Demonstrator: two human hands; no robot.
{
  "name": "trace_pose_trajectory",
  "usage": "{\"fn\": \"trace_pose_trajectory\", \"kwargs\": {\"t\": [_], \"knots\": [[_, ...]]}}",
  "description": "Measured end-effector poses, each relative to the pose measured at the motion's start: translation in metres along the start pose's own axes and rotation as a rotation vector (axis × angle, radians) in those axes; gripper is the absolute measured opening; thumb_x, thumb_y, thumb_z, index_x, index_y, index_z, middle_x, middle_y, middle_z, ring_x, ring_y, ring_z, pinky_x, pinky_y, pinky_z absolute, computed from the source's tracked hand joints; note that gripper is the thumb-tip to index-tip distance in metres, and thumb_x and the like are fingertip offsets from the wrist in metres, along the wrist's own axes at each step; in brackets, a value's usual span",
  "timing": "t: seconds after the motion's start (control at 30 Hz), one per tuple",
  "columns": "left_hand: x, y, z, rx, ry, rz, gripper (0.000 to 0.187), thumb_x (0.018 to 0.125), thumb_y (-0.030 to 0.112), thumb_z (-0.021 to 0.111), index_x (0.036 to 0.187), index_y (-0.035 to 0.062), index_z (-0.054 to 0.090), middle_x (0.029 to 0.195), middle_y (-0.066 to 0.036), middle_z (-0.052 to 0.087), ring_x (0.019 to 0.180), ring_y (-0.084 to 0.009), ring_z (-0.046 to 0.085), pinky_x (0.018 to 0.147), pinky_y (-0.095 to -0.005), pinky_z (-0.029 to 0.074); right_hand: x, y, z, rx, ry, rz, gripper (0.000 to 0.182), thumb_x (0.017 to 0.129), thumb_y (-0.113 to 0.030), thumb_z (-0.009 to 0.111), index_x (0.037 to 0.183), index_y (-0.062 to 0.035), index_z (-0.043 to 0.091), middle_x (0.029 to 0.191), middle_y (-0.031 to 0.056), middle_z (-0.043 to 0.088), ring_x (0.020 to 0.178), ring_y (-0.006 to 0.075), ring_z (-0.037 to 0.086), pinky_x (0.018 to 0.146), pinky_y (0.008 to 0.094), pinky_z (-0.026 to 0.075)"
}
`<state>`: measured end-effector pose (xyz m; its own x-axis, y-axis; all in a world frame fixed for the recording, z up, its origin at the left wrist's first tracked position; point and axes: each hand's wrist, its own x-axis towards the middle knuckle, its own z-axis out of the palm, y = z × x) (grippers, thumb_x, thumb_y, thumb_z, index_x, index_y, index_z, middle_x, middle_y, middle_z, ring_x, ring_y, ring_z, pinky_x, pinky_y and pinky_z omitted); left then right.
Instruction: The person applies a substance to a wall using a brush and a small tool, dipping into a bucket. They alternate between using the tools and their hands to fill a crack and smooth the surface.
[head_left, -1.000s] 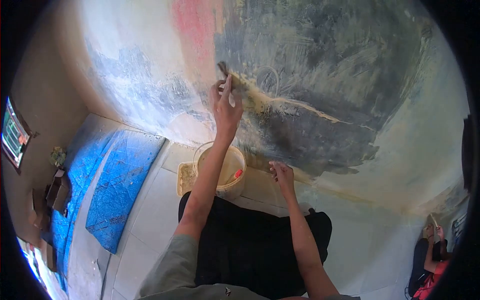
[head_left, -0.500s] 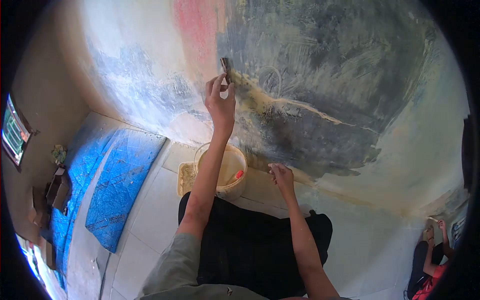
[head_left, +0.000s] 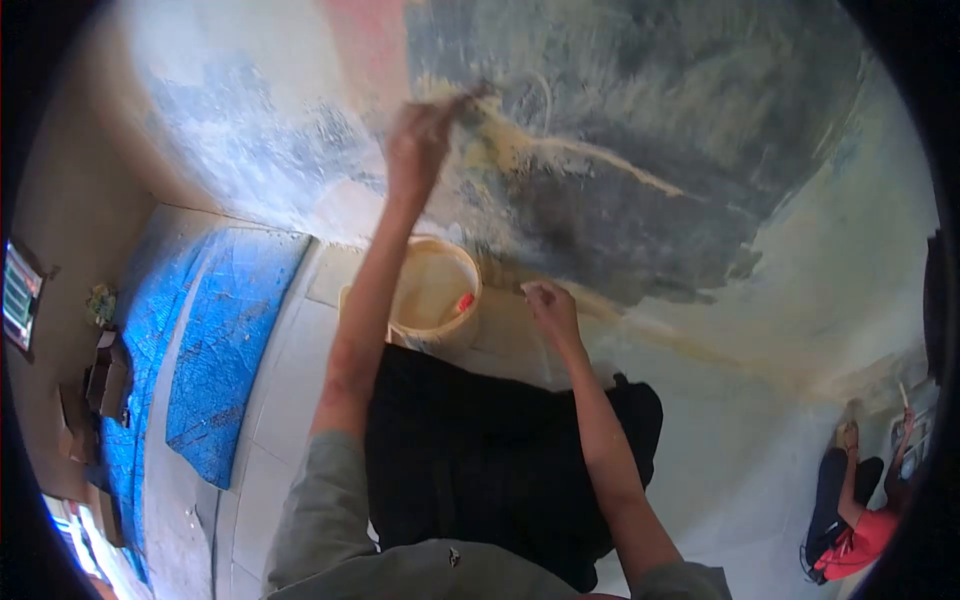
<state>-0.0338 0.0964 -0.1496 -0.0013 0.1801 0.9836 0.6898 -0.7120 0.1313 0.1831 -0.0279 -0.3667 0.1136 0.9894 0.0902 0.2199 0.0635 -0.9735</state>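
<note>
My left hand [head_left: 418, 145], blurred by motion, reaches up to the painted wall [head_left: 650, 130]. Its fingers are closed on a small dark brush-like tool [head_left: 478, 92], which overlaps a pale yellowish streak on the dark grey paint. My right hand [head_left: 550, 303] hangs low in front of the wall, fingers pinched together; what they hold, if anything, I cannot make out. Between my arms stands a round bucket [head_left: 476, 312] of murky tan liquid, with a red-ended object [head_left: 465, 302] at its inner right side. My knees [head_left: 480, 430] are in dark cloth below.
On the left, a blue sheet [head_left: 225, 370] covers something along the tiled floor [head_left: 280, 420]. Cardboard boxes [head_left: 105, 375] stand by the left wall, under a small window [head_left: 20, 295]. At far right another person [head_left: 860, 540] in red sits close to the wall.
My left hand has swung with the tool, which now tilts to the right over the pale streak. My right hand has shifted slightly up and left in view. The camera view has shifted.
</note>
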Motion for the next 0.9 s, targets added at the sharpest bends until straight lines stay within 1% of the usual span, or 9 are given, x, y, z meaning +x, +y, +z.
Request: {"fn": "trace_pose_trajectory", "kwargs": {"t": [0.1,0.2,0.3,0.43,0.47,0.67,0.77,0.8,0.9], "knots": [[0.020,-0.022,-0.008,0.088,0.228,-0.223,0.018,0.068,-0.002,0.068,0.085,0.0033,0.067,0.074,-0.011,0.062,0.068,-0.0224,0.058,0.062,-0.0318,0.047,-0.004,-0.013,-0.002,-0.190,-0.012,0.016,0.035,0.085,-0.036,0.059,0.096,-0.0027,0.066,0.076,0.0090,0.064,0.072,0.0167,0.060,0.068,0.0293,0.046],[0.009,-0.020,0.010,-0.018,0.116,0.138,0.014,0.068,0.001,0.069,0.081,0.0050,0.067,0.073,-0.008,0.061,0.067,-0.0218,0.058,0.061,-0.0310,0.047,-0.006,-0.016,0.000,-0.274,-0.044,-0.058,0.037,0.085,-0.039,0.057,0.096,-0.0046,0.065,0.078,0.0101,0.065,0.075,0.0199,0.063,0.068,0.0316,0.047],[0.005,-0.028,0.005,-0.063,-0.010,0.146,0.014,0.069,0.003,0.070,0.082,0.0060,0.067,0.071,-0.008,0.060,0.067,-0.0228,0.057,0.061,-0.0311,0.047,-0.011,-0.034,-0.002,-0.385,-0.128,0.009,0.035,0.086,-0.039,0.055,0.096,-0.0062,0.065,0.081,0.0102,0.066,0.077,0.0226,0.064,0.069,0.0338,0.049],[0.029,-0.043,0.004,0.030,0.304,0.036,0.015,0.068,0.006,0.076,0.082,0.0067,0.069,0.077,-0.006,0.066,0.067,-0.0144,0.062,0.061,-0.0259,0.049,-0.009,-0.020,0.000,-0.436,-0.135,-0.068,0.032,0.086,-0.036,0.056,0.095,-0.0073,0.064,0.081,0.0090,0.066,0.077,0.0230,0.064,0.068,0.0343,0.049],[0.019,-0.038,0.009,0.009,0.113,-0.146,0.009,0.076,0.001,0.067,0.084,0.0047,0.067,0.082,-0.012,0.064,0.074,-0.0215,0.060,0.062,-0.0327,0.047,-0.009,-0.020,0.000,-0.462,-0.135,-0.073,0.032,0.085,-0.036,0.056,0.095,-0.0071,0.064,0.081,0.0091,0.066,0.076,0.0238,0.064,0.068,0.0347,0.049],[0.035,-0.023,-0.009,-0.081,-0.104,0.275,0.012,0.071,-0.003,0.070,0.081,0.0008,0.065,0.069,-0.012,0.060,0.063,-0.0221,0.058,0.056,-0.0319,0.045,-0.008,-0.022,0.002,-0.493,-0.140,-0.080,0.030,0.084,-0.033,0.057,0.095,-0.0060,0.064,0.081,0.0107,0.066,0.075,0.0260,0.064,0.068,0.0361,0.049],[0.058,-0.026,-0.009,-0.110,0.196,-0.173,0.009,0.075,-0.002,0.067,0.081,0.0038,0.067,0.073,-0.010,0.063,0.071,-0.0198,0.061,0.059,-0.0324,0.049,-0.011,-0.021,0.006,-0.498,-0.130,-0.081,0.030,0.084,-0.032,0.057,0.095,-0.0051,0.063,0.081,0.0125,0.066,0.076,0.0280,0.064,0.070,0.0365,0.049],[0.048,-0.038,0.002,-0.127,0.134,0.063,0.015,0.068,0.006,0.076,0.080,0.0060,0.067,0.073,-0.006,0.065,0.065,-0.0151,0.060,0.061,-0.0269,0.048,-0.010,-0.018,0.005,-0.503,-0.123,-0.073,0.029,0.084,-0.031,0.057,0.096,-0.0048,0.063,0.082,0.0134,0.066,0.077,0.0290,0.064,0.071,0.0367,0.049],[0.011,-0.031,0.019,-0.087,-0.147,0.301,0.028,0.070,0.004,0.066,0.097,0.0087,0.062,0.079,-0.008,0.057,0.076,-0.0253,0.056,0.063,-0.0368,0.047,-0.009,-0.008,0.006,-0.506,-0.110,-0.159,0.030,0.085,-0.031,0.056,0.098,-0.0052,0.063,0.086,0.0146,0.066,0.081,0.0299,0.063,0.073,0.0372,0.049]]}}
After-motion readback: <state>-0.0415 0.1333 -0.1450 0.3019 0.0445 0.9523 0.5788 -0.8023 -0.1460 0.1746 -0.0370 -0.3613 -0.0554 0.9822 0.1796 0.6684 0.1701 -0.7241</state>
